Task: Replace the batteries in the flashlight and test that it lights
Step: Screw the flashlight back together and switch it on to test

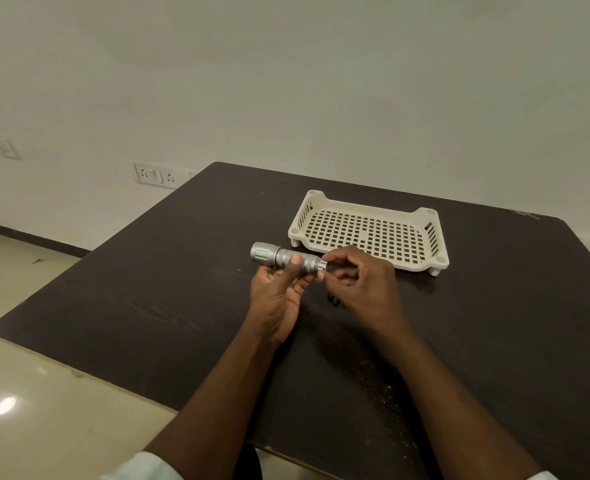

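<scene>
A silver metal flashlight is held level above the dark table, its wide head pointing left. My left hand grips its barrel from below, thumb across the top. My right hand pinches the tail end of the flashlight between thumb and fingertips. A small black object lies on the table just below my right hand; what it is cannot be told. No batteries show.
A cream perforated plastic tray stands on short legs behind my hands, with nothing in it. The table's left edge drops to a tiled floor. Wall sockets sit at the back left.
</scene>
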